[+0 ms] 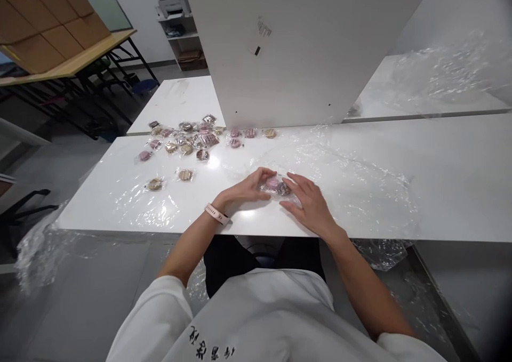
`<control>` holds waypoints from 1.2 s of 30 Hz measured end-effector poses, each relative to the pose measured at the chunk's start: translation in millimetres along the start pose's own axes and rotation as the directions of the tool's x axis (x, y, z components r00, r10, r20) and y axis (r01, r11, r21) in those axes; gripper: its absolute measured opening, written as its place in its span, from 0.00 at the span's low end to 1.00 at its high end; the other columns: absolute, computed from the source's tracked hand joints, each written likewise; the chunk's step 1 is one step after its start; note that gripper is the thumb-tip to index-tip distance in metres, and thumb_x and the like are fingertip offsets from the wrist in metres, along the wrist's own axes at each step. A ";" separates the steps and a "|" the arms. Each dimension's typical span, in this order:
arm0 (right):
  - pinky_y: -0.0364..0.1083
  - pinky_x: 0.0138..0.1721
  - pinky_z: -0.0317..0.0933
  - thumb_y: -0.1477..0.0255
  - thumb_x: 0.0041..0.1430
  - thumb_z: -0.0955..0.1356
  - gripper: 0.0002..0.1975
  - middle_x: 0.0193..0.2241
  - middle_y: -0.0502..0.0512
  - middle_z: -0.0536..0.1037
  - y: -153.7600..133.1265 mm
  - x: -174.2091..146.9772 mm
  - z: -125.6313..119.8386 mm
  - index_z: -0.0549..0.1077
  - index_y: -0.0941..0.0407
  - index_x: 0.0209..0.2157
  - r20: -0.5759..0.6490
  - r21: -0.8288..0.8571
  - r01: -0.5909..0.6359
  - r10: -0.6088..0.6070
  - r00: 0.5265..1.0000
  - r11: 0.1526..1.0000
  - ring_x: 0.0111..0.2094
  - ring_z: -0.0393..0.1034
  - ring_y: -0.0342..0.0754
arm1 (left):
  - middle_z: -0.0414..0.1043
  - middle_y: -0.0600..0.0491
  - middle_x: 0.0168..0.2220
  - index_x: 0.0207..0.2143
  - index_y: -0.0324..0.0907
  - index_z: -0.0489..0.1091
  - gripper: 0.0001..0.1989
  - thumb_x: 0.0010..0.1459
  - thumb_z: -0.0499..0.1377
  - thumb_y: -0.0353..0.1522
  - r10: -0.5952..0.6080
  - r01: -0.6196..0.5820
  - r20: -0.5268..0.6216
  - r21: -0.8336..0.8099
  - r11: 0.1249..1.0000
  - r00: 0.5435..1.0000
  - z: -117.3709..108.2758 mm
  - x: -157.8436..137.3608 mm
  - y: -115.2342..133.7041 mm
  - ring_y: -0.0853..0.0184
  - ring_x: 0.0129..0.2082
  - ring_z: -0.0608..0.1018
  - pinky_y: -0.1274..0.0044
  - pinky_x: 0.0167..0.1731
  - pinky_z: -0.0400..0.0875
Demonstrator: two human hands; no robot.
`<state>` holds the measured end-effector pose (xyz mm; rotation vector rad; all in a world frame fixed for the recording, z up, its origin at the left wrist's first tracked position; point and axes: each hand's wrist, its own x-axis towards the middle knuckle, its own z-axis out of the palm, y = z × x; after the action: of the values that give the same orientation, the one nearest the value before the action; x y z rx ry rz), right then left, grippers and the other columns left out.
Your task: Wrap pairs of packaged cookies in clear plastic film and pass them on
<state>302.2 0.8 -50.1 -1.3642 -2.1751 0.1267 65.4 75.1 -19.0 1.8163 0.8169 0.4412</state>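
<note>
Two small round cakes in clear wrappers lie on the white table between my hands, a pink wrapped cake and a dark brown wrapped cake. My left hand curves round the left side of the pink one, thumb and fingers apart. On the other side, my right hand has its fingers spread, the tips at the brown cake's edge. Neither hand visibly grips a cake. To the left is a loose group of similar cakes, pink, tan and brown. Nearer me are two tan wrapped cakes, one beside the other.
Clear plastic film covers part of the white table and hangs over its front edge. An upright white panel stands behind my hands. More crumpled film lies at the back right. Cardboard boxes stand on a wooden table far left.
</note>
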 end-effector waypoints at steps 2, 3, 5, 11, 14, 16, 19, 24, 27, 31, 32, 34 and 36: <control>0.58 0.60 0.60 0.59 0.68 0.64 0.28 0.64 0.60 0.67 6.4 0.2 6.5 0.62 0.53 0.66 0.106 0.077 0.047 -0.055 0.993 0.996 0.64 0.61 0.57 | 0.61 0.40 0.66 0.60 0.45 0.60 0.34 0.53 0.67 0.32 0.066 -0.068 0.023 0.114 0.991 0.998 -0.2 -7.3 -3.1 0.52 0.68 0.63 0.56 0.64 0.61; 0.58 0.60 0.60 0.60 0.69 0.63 0.27 0.64 0.59 0.67 10.1 0.2 9.3 0.62 0.52 0.66 0.117 0.105 0.043 -0.055 0.992 0.994 0.64 0.61 0.56 | 0.63 0.41 0.64 0.60 0.44 0.61 0.32 0.54 0.66 0.31 0.084 -0.083 0.000 0.138 0.987 0.996 0.4 -9.0 -4.4 0.53 0.67 0.64 0.56 0.64 0.60; 0.57 0.59 0.61 0.64 0.71 0.60 0.22 0.61 0.58 0.71 15.8 0.3 12.0 0.67 0.52 0.62 0.087 0.145 0.021 -0.034 0.996 0.989 0.61 0.65 0.54 | 0.67 0.42 0.61 0.58 0.44 0.63 0.25 0.59 0.62 0.31 0.087 -0.077 -0.076 0.117 0.990 0.993 2.3 -10.8 -5.3 0.56 0.64 0.69 0.59 0.62 0.64; 0.48 0.38 0.67 0.63 0.71 0.59 0.19 0.36 0.55 0.83 10.9 -0.5 -6.0 0.79 0.53 0.43 0.112 0.231 -0.204 0.182 0.977 0.951 0.35 0.76 0.50 | 0.79 0.52 0.35 0.47 0.43 0.68 0.11 0.66 0.57 0.38 -0.083 0.123 -0.244 0.155 0.980 0.966 8.1 -18.5 10.6 0.64 0.34 0.80 0.72 0.35 0.72; 0.44 0.27 0.61 0.58 0.68 0.62 0.18 0.25 0.50 0.79 3.9 -2.2 -11.4 0.79 0.53 0.35 0.210 0.224 -0.352 0.308 0.928 0.909 0.25 0.72 0.46 | 0.71 0.59 0.22 0.44 0.43 0.68 0.10 0.64 0.60 0.37 -0.180 0.248 -0.264 0.253 0.935 0.948 13.4 -19.7 17.1 0.68 0.23 0.73 0.77 0.25 0.63; 0.45 0.27 0.59 0.60 0.67 0.65 0.15 0.27 0.52 0.79 -2.1 -4.5 -9.8 0.78 0.54 0.36 0.118 0.098 -0.373 0.361 0.925 0.923 0.26 0.72 0.47 | 0.71 0.58 0.23 0.44 0.43 0.67 0.12 0.62 0.63 0.37 -0.197 0.308 -0.312 0.362 0.880 0.929 18.6 -18.9 18.3 0.67 0.23 0.72 0.77 0.23 0.60; 0.48 0.36 0.63 0.67 0.69 0.63 0.13 0.38 0.58 0.81 -13.8 -11.8 -5.7 0.78 0.56 0.40 -0.103 -0.084 -0.229 0.220 0.970 0.970 0.37 0.74 0.51 | 0.76 0.50 0.37 0.44 0.42 0.67 0.11 0.63 0.63 0.36 -0.054 0.292 -0.399 0.565 0.772 0.915 27.7 -21.6 16.6 0.62 0.34 0.76 0.75 0.27 0.64; 0.55 0.54 0.62 0.64 0.69 0.64 0.20 0.56 0.62 0.75 -25.2 -28.8 -1.4 0.70 0.55 0.59 -0.014 -0.033 0.112 -0.112 0.994 0.993 0.55 0.69 0.56 | 0.72 0.45 0.56 0.50 0.44 0.67 0.15 0.64 0.62 0.39 0.269 -0.130 -0.078 0.725 0.677 0.960 34.3 -40.2 5.3 0.56 0.55 0.72 0.64 0.51 0.67; 0.55 0.52 0.64 0.64 0.71 0.61 0.21 0.56 0.62 0.75 -18.7 -27.1 2.2 0.68 0.54 0.62 0.024 0.025 0.093 -0.093 0.995 0.995 0.53 0.70 0.56 | 0.74 0.46 0.53 0.54 0.45 0.67 0.15 0.67 0.57 0.37 0.232 -0.133 -0.067 0.654 0.745 0.970 28.1 -41.4 1.1 0.58 0.52 0.74 0.66 0.49 0.68; 0.50 0.41 0.67 0.62 0.73 0.57 0.20 0.42 0.59 0.82 1.8 -0.3 2.6 0.74 0.54 0.54 0.062 0.118 -0.119 0.112 0.992 0.986 0.40 0.76 0.53 | 0.77 0.50 0.36 0.48 0.43 0.71 0.15 0.70 0.51 0.42 0.017 0.078 -0.172 0.532 0.843 0.985 12.2 -13.0 9.3 0.62 0.34 0.77 0.73 0.35 0.68; 0.50 0.38 0.66 0.60 0.72 0.58 0.20 0.38 0.58 0.82 7.1 8.5 1.7 0.74 0.54 0.53 0.094 0.116 -0.205 0.195 0.976 0.972 0.37 0.76 0.53 | 0.76 0.51 0.32 0.47 0.42 0.72 0.17 0.69 0.52 0.44 -0.044 0.145 -0.199 0.524 0.840 0.979 8.5 -2.7 12.5 0.62 0.31 0.77 0.73 0.33 0.67; 0.50 0.35 0.64 0.56 0.70 0.60 0.21 0.33 0.56 0.81 15.7 23.9 0.2 0.74 0.54 0.52 0.125 0.039 -0.361 0.354 0.927 0.932 0.33 0.75 0.54 | 0.75 0.50 0.29 0.46 0.41 0.72 0.15 0.67 0.56 0.42 -0.092 0.262 -0.308 0.573 0.776 0.947 3.9 15.7 18.0 0.59 0.32 0.77 0.71 0.34 0.67; 0.52 0.37 0.63 0.55 0.69 0.61 0.22 0.35 0.59 0.80 19.9 32.9 0.4 0.74 0.54 0.52 0.041 -0.082 -0.403 0.407 0.913 0.912 0.35 0.73 0.57 | 0.77 0.45 0.36 0.45 0.40 0.72 0.10 0.65 0.59 0.35 0.027 0.313 -0.452 0.658 0.685 0.892 5.0 26.2 21.6 0.54 0.40 0.77 0.66 0.42 0.67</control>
<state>307.3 38.5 -44.2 -1.8615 -1.9259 0.2484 93.9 85.6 -3.0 2.3847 1.6173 0.4563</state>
